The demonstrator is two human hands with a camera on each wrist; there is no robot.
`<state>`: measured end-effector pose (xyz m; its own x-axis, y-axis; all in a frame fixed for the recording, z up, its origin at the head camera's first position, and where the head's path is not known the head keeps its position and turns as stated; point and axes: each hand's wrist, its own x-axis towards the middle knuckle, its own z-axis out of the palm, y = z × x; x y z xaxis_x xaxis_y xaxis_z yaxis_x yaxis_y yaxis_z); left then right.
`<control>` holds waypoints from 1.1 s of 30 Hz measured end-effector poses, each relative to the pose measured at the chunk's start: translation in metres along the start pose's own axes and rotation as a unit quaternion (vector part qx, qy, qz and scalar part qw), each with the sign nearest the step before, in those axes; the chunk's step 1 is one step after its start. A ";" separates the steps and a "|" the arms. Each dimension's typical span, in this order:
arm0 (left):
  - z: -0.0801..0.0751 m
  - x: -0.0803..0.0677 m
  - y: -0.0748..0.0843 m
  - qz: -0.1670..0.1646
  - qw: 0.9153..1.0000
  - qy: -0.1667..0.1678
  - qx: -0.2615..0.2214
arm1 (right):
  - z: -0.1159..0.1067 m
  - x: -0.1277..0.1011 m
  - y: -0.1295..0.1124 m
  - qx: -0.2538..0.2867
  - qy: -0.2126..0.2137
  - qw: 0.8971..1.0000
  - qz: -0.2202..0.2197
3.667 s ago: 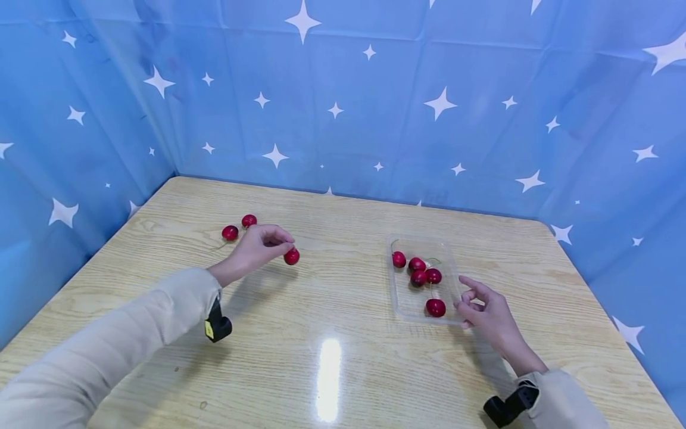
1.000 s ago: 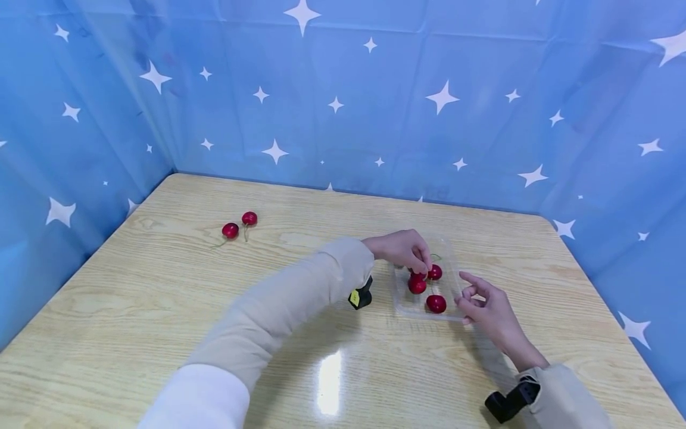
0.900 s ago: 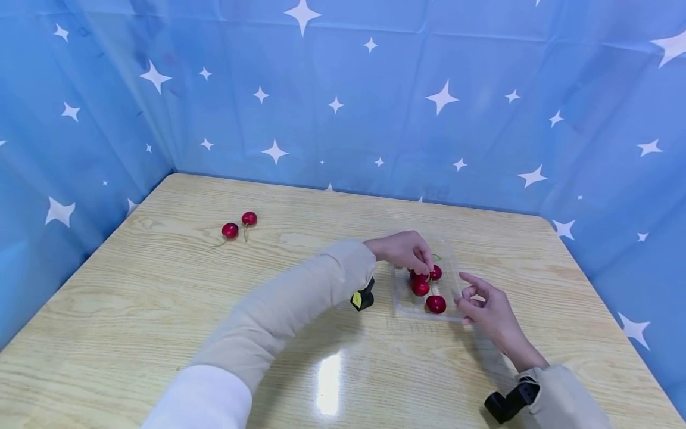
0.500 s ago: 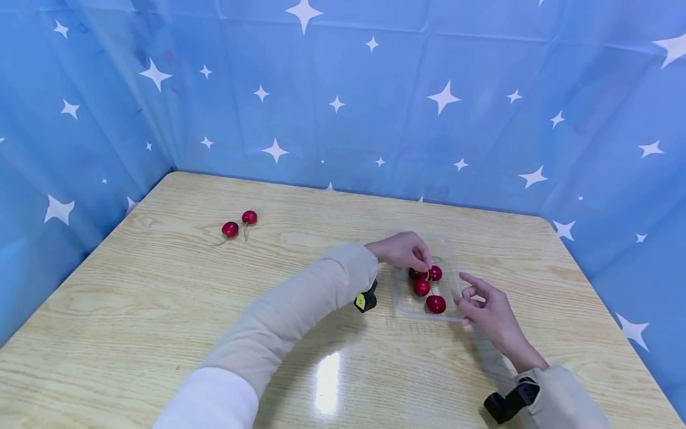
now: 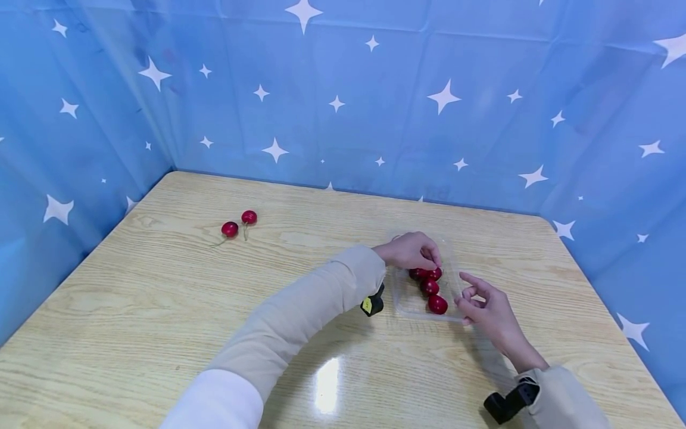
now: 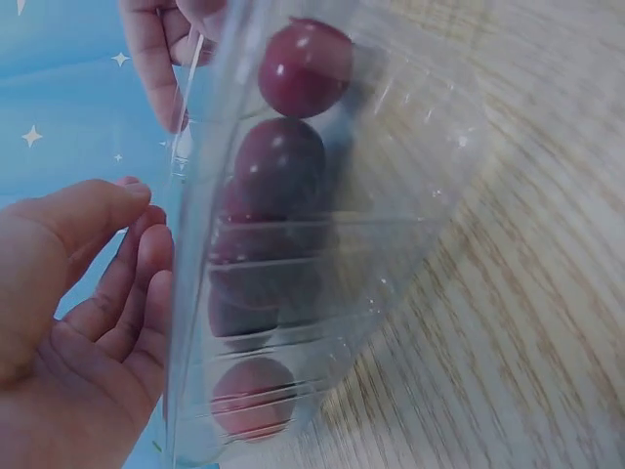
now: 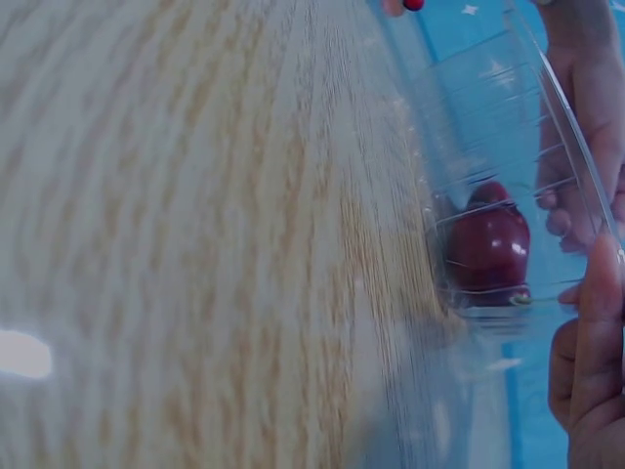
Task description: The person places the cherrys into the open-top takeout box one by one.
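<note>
The grip of the left hand [image 5: 411,250] is narrow, thumb and fingertips drawn close together just above the fruit in a clear plastic container [image 5: 408,299]; whether a stem is caught between them cannot be told. The right hand [image 5: 490,310] has its grip on the container's right rim, pinching it between thumb and fingers.

Inside the container, four cherries show in the head view. The nearest cherry [image 5: 437,304] lies toward the near edge, with a second cherry [image 5: 429,287] just beyond it. Two more lie close by beneath the left fingers, one of them partly hidden. The left wrist view shows the fruit in a row through the clear wall.

The container rests on a pale wood-grain surface [image 5: 161,310]. Well apart to the left, a pair of stemmed cherries [image 5: 230,229] lies near the far edge. Beyond hangs a blue curtain [image 5: 375,77] printed with white stars.
</note>
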<state>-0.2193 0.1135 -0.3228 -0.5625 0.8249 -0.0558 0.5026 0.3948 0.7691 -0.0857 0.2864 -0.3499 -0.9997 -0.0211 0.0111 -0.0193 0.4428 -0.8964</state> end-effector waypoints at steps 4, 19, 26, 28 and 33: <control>-0.001 0.000 -0.002 0.024 0.999 0.018 -0.015 | 0.000 0.000 0.000 -0.002 -0.001 1.000 0.002; -0.002 -0.007 -0.011 0.038 0.993 0.095 -0.064 | 0.001 0.000 0.000 0.001 -0.002 1.000 -0.005; -0.001 -0.018 -0.015 0.031 0.989 0.138 -0.053 | 0.001 0.000 0.001 0.004 0.001 1.000 -0.003; 0.001 -0.022 -0.020 0.037 0.985 0.165 -0.045 | 0.002 0.000 0.001 0.003 0.001 1.000 -0.005; 0.003 -0.033 -0.031 0.056 0.960 0.270 -0.040 | 0.002 0.000 0.001 0.005 0.000 1.000 -0.008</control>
<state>-0.2149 0.0753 -0.3469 -0.7771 0.5212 0.3527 0.5405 0.2655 0.7984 -0.0855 0.2848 -0.3515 -0.9993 -0.0283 0.0243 -0.0342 0.4333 -0.9006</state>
